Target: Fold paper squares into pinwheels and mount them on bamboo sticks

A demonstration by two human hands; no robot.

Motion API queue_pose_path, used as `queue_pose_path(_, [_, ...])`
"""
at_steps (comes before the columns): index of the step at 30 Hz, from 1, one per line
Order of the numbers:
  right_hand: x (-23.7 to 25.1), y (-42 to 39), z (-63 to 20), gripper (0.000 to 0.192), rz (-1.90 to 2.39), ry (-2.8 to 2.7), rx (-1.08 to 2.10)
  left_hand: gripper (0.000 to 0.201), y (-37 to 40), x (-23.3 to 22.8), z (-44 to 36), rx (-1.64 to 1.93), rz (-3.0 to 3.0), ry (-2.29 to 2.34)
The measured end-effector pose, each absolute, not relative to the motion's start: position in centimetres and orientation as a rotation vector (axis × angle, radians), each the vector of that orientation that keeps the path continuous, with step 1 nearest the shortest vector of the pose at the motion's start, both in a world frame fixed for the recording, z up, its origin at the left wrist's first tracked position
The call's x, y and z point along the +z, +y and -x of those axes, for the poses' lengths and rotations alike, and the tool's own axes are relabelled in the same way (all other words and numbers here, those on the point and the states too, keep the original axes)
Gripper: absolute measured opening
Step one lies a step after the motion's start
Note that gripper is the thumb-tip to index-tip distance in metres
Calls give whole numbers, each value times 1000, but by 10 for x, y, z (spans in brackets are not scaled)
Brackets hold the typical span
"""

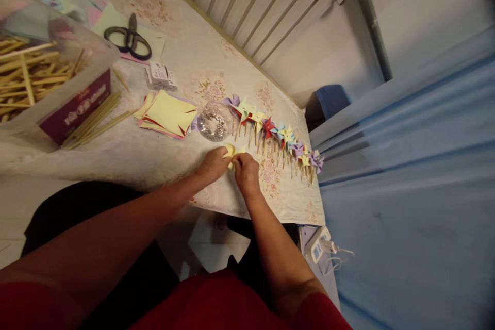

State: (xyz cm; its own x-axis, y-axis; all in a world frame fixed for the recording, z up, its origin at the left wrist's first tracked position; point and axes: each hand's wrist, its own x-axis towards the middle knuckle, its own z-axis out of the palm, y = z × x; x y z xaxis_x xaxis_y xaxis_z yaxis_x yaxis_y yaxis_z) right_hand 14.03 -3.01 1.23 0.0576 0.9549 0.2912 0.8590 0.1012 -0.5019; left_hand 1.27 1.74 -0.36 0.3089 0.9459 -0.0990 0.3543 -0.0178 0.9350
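Note:
Between my hands is a yellow paper pinwheel (229, 149), its blades curled inward above the table. My left hand (215, 165) is closed on its left side, with the fingertips at the paper. My right hand (247, 171) pinches it from the right; whether a pin is in those fingers is too small to tell. Just beyond them stands a round clear container (213, 121) of small shiny metal pieces. A stack of cut paper squares (167, 114), yellow on top, lies to the left. Several finished pinwheels (286, 134) on sticks lie in a row to the right.
At the left, a plastic bin (87, 54) holds many wooden sticks, with loose sticks (98, 122) beside it. Black-handled scissors (131, 41) rest on coloured paper, near small white boxes (159, 76). A blue curtain (406, 165) hangs at the right, near a power strip (319, 245).

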Motion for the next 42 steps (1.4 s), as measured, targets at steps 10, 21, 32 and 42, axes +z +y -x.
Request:
queue_pose_path(10, [9, -25, -136, 13, 1901, -1480, 453, 17, 18, -4, -13, 750, -1561, 1237])
queue_pose_path(21, [-1, -25, -133, 14, 1926, -1290, 526, 17, 18, -6, -13, 762, -1546, 1232])
queue_pose_path(32, [11, -25, -135, 13, 1892, -1513, 413, 20, 18, -6, -13, 794, -1543, 1205])
queue_pose_path(42, [17, -25, -139, 11, 1832, -1656, 379, 19, 19, -4, -12, 758, -1563, 1213])
